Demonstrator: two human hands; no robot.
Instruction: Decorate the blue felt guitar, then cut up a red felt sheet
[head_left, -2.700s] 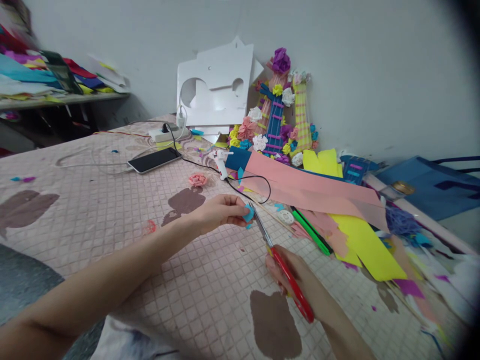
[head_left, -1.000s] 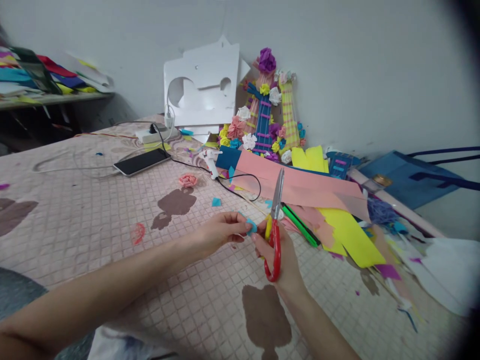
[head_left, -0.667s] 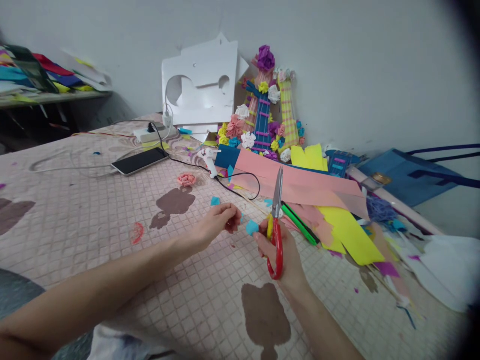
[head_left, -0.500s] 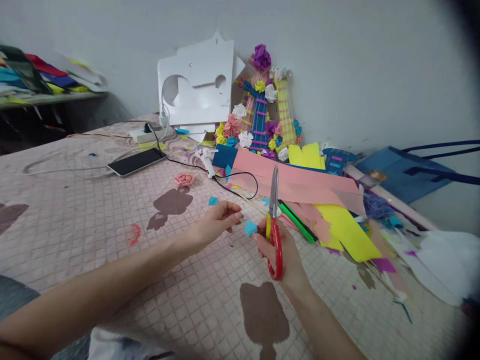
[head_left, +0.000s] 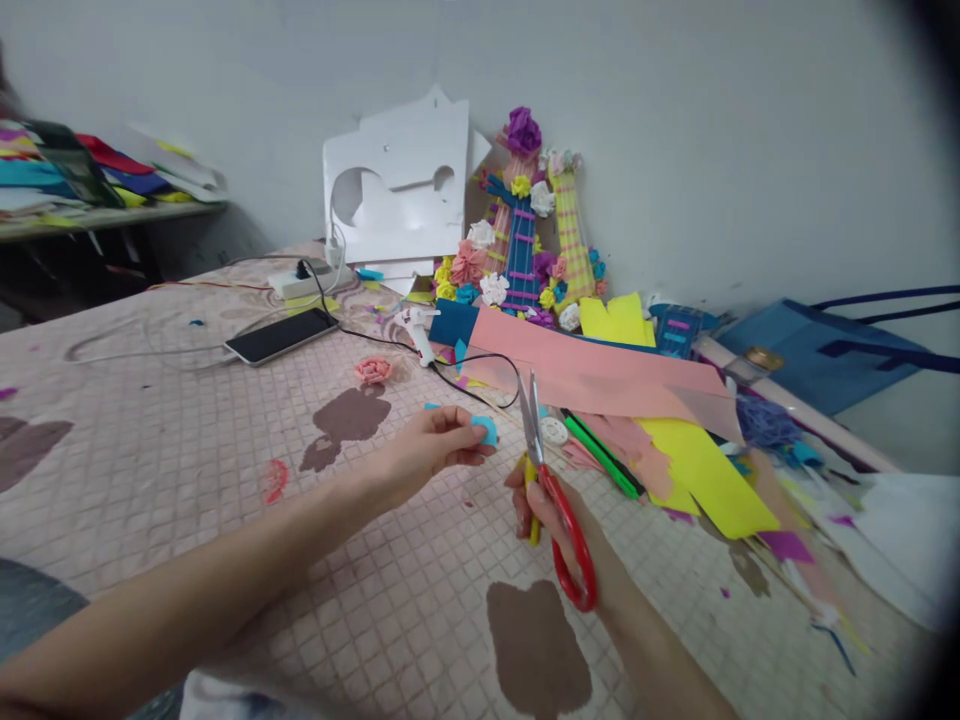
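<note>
My left hand [head_left: 442,440] pinches a small light-blue paper piece [head_left: 485,430] between thumb and fingers, above the table. To its right, my right hand [head_left: 559,520] grips scissors [head_left: 534,430] with one red and one yellow handle loop. The blades point up and away, slightly parted, and stand apart from the paper piece. Another light-blue scrap [head_left: 432,407] lies partly hidden behind my left hand. A pink paper flower [head_left: 373,370] rests on the cloth beyond that hand.
A white glue gun [head_left: 417,335] with a black cord lies ahead, near a phone [head_left: 282,337]. Pink paper [head_left: 600,362], yellow sheets [head_left: 705,475] and a green cutter [head_left: 604,455] spread to the right. Paper-flower-decorated guitar shapes [head_left: 523,240] lean on the wall.
The light-blue paper piece has passed from my right hand's fingertips to my left hand. The scissor blades have parted a little and tilted left. The view has shifted slightly.
</note>
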